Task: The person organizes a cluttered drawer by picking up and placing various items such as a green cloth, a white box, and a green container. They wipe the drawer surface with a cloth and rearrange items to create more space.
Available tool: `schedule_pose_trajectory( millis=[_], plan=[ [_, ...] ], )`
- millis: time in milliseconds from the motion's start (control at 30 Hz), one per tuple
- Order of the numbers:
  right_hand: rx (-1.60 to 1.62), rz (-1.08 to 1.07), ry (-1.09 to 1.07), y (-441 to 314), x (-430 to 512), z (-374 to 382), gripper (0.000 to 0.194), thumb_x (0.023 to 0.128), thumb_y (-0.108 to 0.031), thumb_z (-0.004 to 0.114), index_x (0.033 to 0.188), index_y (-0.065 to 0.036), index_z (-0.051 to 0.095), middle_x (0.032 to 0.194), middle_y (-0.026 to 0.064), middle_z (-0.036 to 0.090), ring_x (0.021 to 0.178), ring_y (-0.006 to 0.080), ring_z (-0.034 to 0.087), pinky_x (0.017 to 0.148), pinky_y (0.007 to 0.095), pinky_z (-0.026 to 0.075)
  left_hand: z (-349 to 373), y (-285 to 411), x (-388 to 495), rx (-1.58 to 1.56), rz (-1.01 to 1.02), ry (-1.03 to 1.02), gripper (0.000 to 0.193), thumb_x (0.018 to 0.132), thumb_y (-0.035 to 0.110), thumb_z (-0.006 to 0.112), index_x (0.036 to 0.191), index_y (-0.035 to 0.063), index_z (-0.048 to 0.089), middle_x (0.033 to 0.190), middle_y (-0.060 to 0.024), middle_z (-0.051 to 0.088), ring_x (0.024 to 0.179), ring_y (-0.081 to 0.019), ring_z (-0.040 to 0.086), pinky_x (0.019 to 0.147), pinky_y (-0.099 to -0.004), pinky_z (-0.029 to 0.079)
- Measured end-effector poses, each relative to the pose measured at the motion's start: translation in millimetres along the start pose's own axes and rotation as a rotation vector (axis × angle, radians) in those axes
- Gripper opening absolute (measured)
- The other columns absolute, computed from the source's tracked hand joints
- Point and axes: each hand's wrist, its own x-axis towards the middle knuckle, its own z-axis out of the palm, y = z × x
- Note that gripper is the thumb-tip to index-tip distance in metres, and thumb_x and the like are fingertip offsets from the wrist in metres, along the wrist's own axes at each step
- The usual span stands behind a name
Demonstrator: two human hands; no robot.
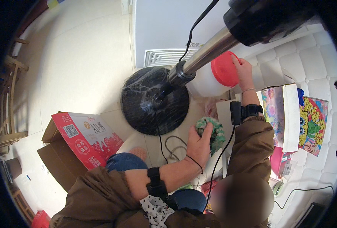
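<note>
My left hand [201,145] is closed around a crumpled green and white cloth [214,135], held in front of my knees. My right hand [244,72] reaches farther out and grips the edge of a red lid [224,69]. The lid tops a whitish plastic tub [204,82], which leans beside a metal pole. Whether the lid sits firmly on the tub, I cannot tell. The fingers of my right hand are partly hidden behind the lid's rim.
A steel pole [211,51] slants overhead from a round black base [154,102] wrapped in clear film. At left stands an open red and white carton [88,136]. Black cables [159,136] trail across the floor. White padded panels [311,68] line the right side, beside a colourful picture board [313,125].
</note>
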Motion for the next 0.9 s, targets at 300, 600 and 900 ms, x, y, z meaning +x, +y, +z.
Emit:
schedule_pose_trajectory(
  millis=[300, 600, 900],
  plan=[
    [-0.049, -0.053, -0.026, -18, -6, 26, 0.045, 0.079, -0.039, 0.063, 0.073, 0.005, 0.064, 0.058, 0.0110, 0.059, 0.054, 0.0139, 0.055, 0.053, 0.0310, 0.044, 1, -23, 7, 0.042, 0.060, 0.009, 0.040, 0.087, 0.032, 0.056, 0.105, -0.0027, 0.046, 0.093, -0.0099, 0.056, 0.084, -0.0155, 0.054, 0.075, -0.0276, 0.044],
    [0.075, 0.221, -0.045, -51, -41, 22, 0.037, 0.080, -0.031, 0.064, 0.074, 0.006, 0.064, 0.062, 0.0045, 0.059, 0.055, 0.0098, 0.051, 0.052, 0.0278, 0.043, -3, -42, 11, 0.190, 0.052, 0.045, 0.047, 0.087, 0.033, 0.054, 0.114, -0.0044, 0.044, 0.104, -0.0161, 0.055, 0.095, -0.0201, 0.052, 0.085, -0.0300, 0.040],
    [0.158, 0.251, -0.179, -91, -78, 32, 0.028, 0.084, -0.026, 0.061, 0.082, 0.002, 0.060, 0.058, -0.0046, 0.045, 0.042, 0.0036, 0.036, 0.038, 0.0188, 0.028, 18, -17, -9, -0.194, -0.254, -0.499, 0.057, 0.093, 0.049, 0.032, 0.119, 0.0008, 0.049, 0.108, -0.0063, 0.054, 0.096, -0.0126, 0.049, 0.087, -0.0257, 0.038]
  ],
)
